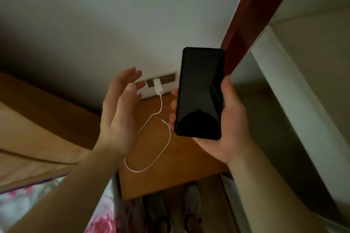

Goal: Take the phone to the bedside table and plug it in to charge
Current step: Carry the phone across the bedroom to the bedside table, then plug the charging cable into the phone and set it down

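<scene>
From the head view, the right hand [221, 125] gripped the black phone [199, 93], screen dark and facing up, above the wooden bedside table [189, 166]. The left hand [119, 117] hovered empty, fingers spread, over the table's left edge. A white cable [166, 149] looped across the tabletop from the white charger [157, 86] plugged into the wall socket behind the table.

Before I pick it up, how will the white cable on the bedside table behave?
The white cable lies in loose curves, so it is probably floppy and light. Its far end sits in the charger, so it may tug there. The free tip near the phone would likely dangle.
</scene>
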Demonstrator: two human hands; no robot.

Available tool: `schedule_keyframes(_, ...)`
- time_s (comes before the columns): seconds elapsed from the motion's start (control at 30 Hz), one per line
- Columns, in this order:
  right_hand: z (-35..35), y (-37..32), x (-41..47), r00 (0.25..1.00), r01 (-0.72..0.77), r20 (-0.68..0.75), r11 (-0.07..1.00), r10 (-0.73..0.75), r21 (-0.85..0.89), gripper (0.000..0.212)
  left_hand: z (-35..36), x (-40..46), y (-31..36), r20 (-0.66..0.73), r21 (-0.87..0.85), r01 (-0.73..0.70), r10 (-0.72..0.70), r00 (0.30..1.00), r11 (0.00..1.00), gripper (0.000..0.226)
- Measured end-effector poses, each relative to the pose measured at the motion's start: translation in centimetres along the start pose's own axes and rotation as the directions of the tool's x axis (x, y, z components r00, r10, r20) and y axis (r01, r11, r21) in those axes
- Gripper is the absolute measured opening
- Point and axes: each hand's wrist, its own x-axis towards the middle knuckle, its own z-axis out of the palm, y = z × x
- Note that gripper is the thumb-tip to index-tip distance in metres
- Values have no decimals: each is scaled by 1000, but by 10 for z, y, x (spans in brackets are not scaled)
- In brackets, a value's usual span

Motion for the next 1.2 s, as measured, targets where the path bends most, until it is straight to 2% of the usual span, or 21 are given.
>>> schedule_keyframes(0.3,-127,64,39,994,44,-96,999,-44,5,81,31,-15,-163,17,91,253,-256,967,963,48)
schedule_keyframes(0.4,-158,76,54,992,69,-104,998,-69,-2,79,47,-12,-204,25,123,282,-287,958,952,46)
schedule_keyframes(0.53,-191,90,70,994,54,-96,999,-54,1,80,63,-1,-250,20,205,332,-343,939,921,14)
schedule_keyframes(0.6,-204,97,76,993,61,-100,998,-60,2,77,70,6,-270,-43,280,380,-383,923,882,8)
schedule_keyframes(0.7,-217,106,82,993,60,-99,998,-58,12,73,79,17,-291,-182,337,503,-469,864,796,13)
schedule_keyframes(0.83,-227,112,81,996,43,-75,999,-41,25,73,90,32,-309,-263,290,637,-581,770,714,24)
schedule_keyframes(1.2,-241,105,73,996,26,-86,997,-20,69,81,104,51,-330,-313,305,699,-625,715,647,27)
